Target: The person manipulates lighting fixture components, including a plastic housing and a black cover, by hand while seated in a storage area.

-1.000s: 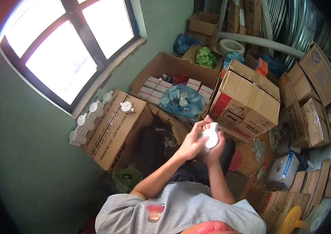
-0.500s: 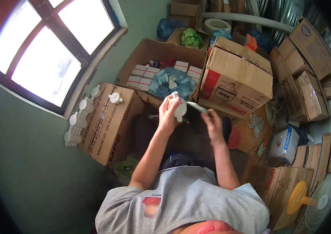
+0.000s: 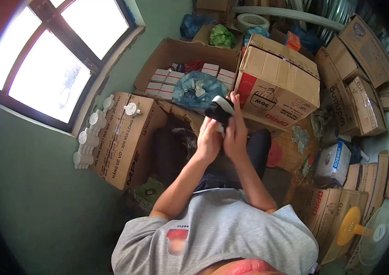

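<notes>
Both hands are close together above my lap, in front of the open carton. My left hand [image 3: 209, 141] is closed at the lower end of a black, rounded thing with a white edge [image 3: 219, 109], whose exact kind I cannot tell. Along its right side lies my right hand [image 3: 236, 135], fingers pointing up and pressed against it. A sliver of white shows between the palms; the white round junction box seen earlier in my left hand is mostly hidden. More white junction boxes [image 3: 89, 137] stand along the left edge of a cardboard box, with another junction box [image 3: 132, 109] on its top.
The cardboard box [image 3: 123, 142] is at my left by the window wall. Ahead, an open carton [image 3: 158, 57] holds small white boxes and a blue plastic bag [image 3: 194, 89]. A large bulb carton [image 3: 279, 82] stands beside it. Stacked cartons and a yellow-and-white fan [image 3: 351, 227] line the right.
My hands have come together, the right one moving left and up to meet the left. The white junction box has gone from clear view, and the black, white-edged thing now shows above the hands.
</notes>
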Demonstrator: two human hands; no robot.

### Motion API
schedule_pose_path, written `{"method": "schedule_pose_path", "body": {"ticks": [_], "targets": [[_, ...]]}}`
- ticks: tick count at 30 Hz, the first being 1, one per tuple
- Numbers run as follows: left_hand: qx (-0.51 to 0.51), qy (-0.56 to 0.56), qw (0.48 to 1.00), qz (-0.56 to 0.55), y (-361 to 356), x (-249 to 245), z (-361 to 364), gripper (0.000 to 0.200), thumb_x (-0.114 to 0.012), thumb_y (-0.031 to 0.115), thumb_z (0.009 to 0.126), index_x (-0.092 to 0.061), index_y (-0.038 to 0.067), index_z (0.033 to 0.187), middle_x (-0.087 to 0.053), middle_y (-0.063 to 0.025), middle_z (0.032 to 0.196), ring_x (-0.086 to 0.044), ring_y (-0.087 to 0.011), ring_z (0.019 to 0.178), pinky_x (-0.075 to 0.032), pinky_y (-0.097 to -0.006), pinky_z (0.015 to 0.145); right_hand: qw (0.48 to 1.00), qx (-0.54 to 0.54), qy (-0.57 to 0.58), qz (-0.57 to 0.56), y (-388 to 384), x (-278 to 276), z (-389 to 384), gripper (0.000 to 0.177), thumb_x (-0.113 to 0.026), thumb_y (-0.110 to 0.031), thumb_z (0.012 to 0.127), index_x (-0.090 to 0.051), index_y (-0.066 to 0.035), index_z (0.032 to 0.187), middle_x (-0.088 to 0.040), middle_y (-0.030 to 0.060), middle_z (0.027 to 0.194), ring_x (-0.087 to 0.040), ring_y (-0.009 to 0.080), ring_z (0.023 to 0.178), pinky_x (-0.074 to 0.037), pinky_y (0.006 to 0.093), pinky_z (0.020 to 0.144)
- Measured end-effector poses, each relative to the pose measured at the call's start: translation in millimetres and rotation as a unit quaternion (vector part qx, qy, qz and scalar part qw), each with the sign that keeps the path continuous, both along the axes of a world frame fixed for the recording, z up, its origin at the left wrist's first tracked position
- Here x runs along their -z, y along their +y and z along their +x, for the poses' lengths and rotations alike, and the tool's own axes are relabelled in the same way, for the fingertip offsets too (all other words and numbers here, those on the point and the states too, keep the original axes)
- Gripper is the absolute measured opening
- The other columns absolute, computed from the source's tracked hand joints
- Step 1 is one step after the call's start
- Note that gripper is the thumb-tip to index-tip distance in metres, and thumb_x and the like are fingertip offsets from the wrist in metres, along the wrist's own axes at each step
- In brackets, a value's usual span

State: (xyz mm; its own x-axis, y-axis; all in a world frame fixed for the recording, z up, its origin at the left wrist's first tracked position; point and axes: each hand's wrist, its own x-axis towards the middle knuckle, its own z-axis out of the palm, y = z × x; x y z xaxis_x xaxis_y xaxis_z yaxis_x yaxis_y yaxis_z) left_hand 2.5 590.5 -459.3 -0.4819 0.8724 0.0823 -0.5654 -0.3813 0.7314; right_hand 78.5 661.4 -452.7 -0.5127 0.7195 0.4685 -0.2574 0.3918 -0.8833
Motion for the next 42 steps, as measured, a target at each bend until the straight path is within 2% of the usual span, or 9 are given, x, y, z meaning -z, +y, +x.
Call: {"method": "schedule_pose_path", "body": {"ticks": [3,8,11,16,24,30,32,36,42], "targets": [[-0.061,0.086,0.993,0.043,2,-13,-21,0.07,-0.05,0.034,0.109,-0.026,0.008,0.169,-0.042,-0.0148,0.166,-0.042,-0.0263,0.153,-0.031,-0.0416,0.127,0.971,-0.006,-0.097,0.219,-20,12,-4,0.059,-0.034,-0.028,0.113,-0.031,-0.001,0.166,-0.013,0.0295,0.175,-0.005,0.0516,0.162,-0.009,0.0599,0.13],[-0.024,0.063,0.997,0.031,-12,-11,-3,0.068,-0.053,0.035,0.11,-0.034,0.001,0.165,-0.033,-0.0118,0.17,-0.034,-0.0244,0.156,-0.024,-0.0401,0.128,0.979,0.063,-0.056,0.185,-9,-18,-11,0.06,-0.032,-0.034,0.115,-0.035,-0.002,0.165,-0.023,0.0275,0.174,-0.017,0.0449,0.162,-0.018,0.0562,0.129],[-0.06,0.215,0.974,0.021,-15,-40,-7,0.066,-0.052,0.035,0.111,-0.037,0.0,0.165,-0.041,-0.011,0.157,-0.041,-0.0233,0.145,-0.029,-0.0355,0.121,0.989,-0.02,0.061,-0.134,-11,-24,-13,0.061,-0.036,-0.039,0.115,-0.041,-0.001,0.163,-0.044,0.023,0.165,-0.043,0.0254,0.152,-0.031,0.0402,0.126],[-0.163,0.251,0.954,-0.011,-6,-38,-25,0.062,-0.048,0.026,0.111,-0.037,0.0,0.165,-0.048,-0.0136,0.154,-0.044,-0.0237,0.143,-0.028,-0.0358,0.122,0.998,-0.04,0.011,0.052,-47,-8,-13,0.065,-0.031,-0.03,0.114,-0.016,0.005,0.167,-0.009,0.0272,0.177,-0.003,0.039,0.165,-0.008,0.0481,0.132],[-0.106,0.206,0.973,-0.019,-13,-3,-14,0.053,-0.056,0.028,0.111,-0.047,-0.002,0.154,-0.056,-0.012,0.151,-0.056,-0.0214,0.137,-0.043,-0.038,0.117,0.991,-0.039,0.094,-0.083,-15,-25,-23,0.047,-0.048,-0.015,0.112,-0.049,0.001,0.156,-0.05,0.0234,0.161,-0.038,0.0365,0.157,-0.028,0.0438,0.128],[-0.123,0.126,0.984,-0.004,-6,-24,-18,0.064,-0.057,0.02,0.111,-0.032,0.005,0.168,-0.055,-0.0087,0.155,-0.057,-0.0161,0.133,-0.047,-0.0333,0.112,0.979,0.075,0.022,0.186,-17,-28,-9,0.039,-0.069,0.0,0.095,-0.07,0.002,0.134,-0.056,0.0226,0.155,-0.046,0.0374,0.152,-0.039,0.0472,0.122],[-0.164,0.134,0.977,0.013,-4,-13,-31,0.064,-0.058,0.022,0.11,-0.033,0.008,0.168,-0.056,-0.0065,0.154,-0.058,-0.0125,0.126,-0.049,-0.0273,0.103,0.946,0.218,0.0,0.241,-5,-39,1,0.026,-0.077,0.0,0.09,-0.079,-0.001,0.116,-0.071,0.016,0.115,-0.07,0.0289,0.105,-0.055,0.0409,0.094],[-0.188,0.146,0.97,-0.059,-14,-17,-44,0.068,-0.06,0.034,0.11,-0.035,0.005,0.167,-0.041,-0.0122,0.168,-0.051,-0.0214,0.142,-0.042,-0.037,0.117,0.957,0.196,-0.074,0.199,27,-47,28,0.009,-0.079,-0.004,0.091,-0.077,0.001,0.099,-0.068,0.0077,0.082,-0.066,0.022,0.069,-0.052,0.0328,0.066],[-0.13,0.071,0.988,-0.044,-16,-14,-39,0.068,-0.061,0.033,0.11,-0.035,0.007,0.167,-0.045,-0.0114,0.164,-0.054,-0.0203,0.138,-0.045,-0.0369,0.114,0.983,-0.089,-0.102,-0.127,57,-16,60,0.018,-0.071,-0.019,0.104,-0.076,-0.006,0.091,-0.069,-0.0047,0.085,-0.063,0.0082,0.073,-0.046,0.0254,0.067]]}}
